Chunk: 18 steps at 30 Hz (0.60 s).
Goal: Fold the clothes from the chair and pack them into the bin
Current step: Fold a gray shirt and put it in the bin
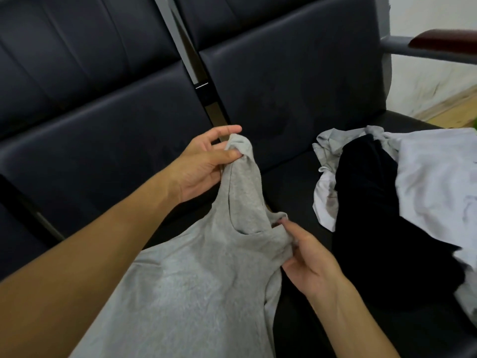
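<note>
A grey sleeveless top (196,277) hangs in front of me over the dark chair seat (289,182). My left hand (204,166) pinches one shoulder strap between thumb and fingers, held higher. My right hand (307,257) pinches the other strap lower down, near the neckline. To the right on the seat lies a pile of clothes: a black garment (374,210), a white garment (438,182) and a light grey one (327,148). No bin is in view.
Dark padded seats (103,130) stretch to the left, split by a metal frame bar (204,89). A wooden armrest (444,40) on a grey frame sits top right, with pale wall and wood floor (451,109) behind.
</note>
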{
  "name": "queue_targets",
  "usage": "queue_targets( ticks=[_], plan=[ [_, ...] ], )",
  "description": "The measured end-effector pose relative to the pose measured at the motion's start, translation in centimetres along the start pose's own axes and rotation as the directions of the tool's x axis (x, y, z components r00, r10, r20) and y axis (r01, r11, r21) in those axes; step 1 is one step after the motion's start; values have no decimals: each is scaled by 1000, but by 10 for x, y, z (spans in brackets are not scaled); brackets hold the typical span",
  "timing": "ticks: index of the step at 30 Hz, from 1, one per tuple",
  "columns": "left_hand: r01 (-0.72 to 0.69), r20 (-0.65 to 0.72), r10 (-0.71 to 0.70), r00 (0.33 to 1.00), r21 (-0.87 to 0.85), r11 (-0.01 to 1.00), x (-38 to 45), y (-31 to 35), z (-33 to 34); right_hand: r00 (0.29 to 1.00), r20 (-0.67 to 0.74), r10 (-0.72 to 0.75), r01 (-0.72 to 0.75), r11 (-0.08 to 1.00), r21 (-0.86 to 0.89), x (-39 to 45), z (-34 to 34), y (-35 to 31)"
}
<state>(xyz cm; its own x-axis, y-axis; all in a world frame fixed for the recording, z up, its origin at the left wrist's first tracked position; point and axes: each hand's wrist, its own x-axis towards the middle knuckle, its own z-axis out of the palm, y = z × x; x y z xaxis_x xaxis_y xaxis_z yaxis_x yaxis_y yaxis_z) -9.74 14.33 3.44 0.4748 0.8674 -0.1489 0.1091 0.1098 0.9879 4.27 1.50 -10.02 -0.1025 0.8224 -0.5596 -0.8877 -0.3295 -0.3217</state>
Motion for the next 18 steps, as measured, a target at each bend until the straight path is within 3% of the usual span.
queue_targets(
  ticks=[3, 6, 10, 12, 14, 16, 18],
  plan=[
    [-51, -46, 67, 997, 281, 958, 9, 1, -2, 988, -22, -154, 155, 987, 45, -9, -6, -23],
    [-168, 43, 202, 978, 733, 659, 25, 5, -9, 963, -92, -252, 258, 964, 65, -14, -19, -44],
    [-210, 175, 131, 976, 918, 337, 47, 17, -7, 848, -278, -451, 347, 869, -354, -14, -37, -58],
    [-192, 175, 80, 981, 920, 341, 58, 16, 0, 751, -257, -608, 342, 691, -637, -16, -46, -64],
    [-186, 178, 58, 982, 892, 413, 68, 8, 9, 649, -149, -746, 243, 388, -889, -21, -52, -69],
    [-180, 175, 53, 983, 871, 458, 78, -7, 19, 588, -28, -808, 118, 120, -986, -25, -53, -69],
    [-156, 166, 24, 986, 850, 502, 84, -22, 31, 579, 42, -814, 77, 4, -997, -24, -53, -67]
  ],
)
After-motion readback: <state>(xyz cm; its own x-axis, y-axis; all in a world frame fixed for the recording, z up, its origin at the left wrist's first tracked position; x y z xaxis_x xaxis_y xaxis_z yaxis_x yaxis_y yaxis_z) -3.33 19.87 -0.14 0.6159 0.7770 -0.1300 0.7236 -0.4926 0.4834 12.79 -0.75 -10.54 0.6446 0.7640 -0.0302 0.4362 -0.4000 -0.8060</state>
